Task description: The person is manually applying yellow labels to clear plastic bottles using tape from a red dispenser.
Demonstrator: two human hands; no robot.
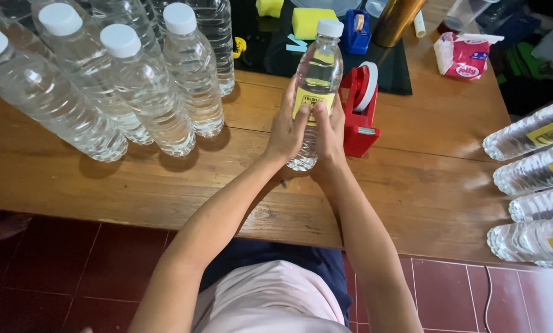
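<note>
Clear plastic water bottle [317, 80] w/ yellow label stands upright mid-desk, both hands on it: left hand [286, 129] and right hand [330, 132] each w/ grip clamped round its lower half, thumbs pressed on the label. Red tape dispenser [360, 111] just beside, to its right. Unlabelled bottles [135, 86] crowd the left; labelled bottles [535, 185] lie at the desk [104, 185] right edge. Bare wood between hands and near edge.
</note>
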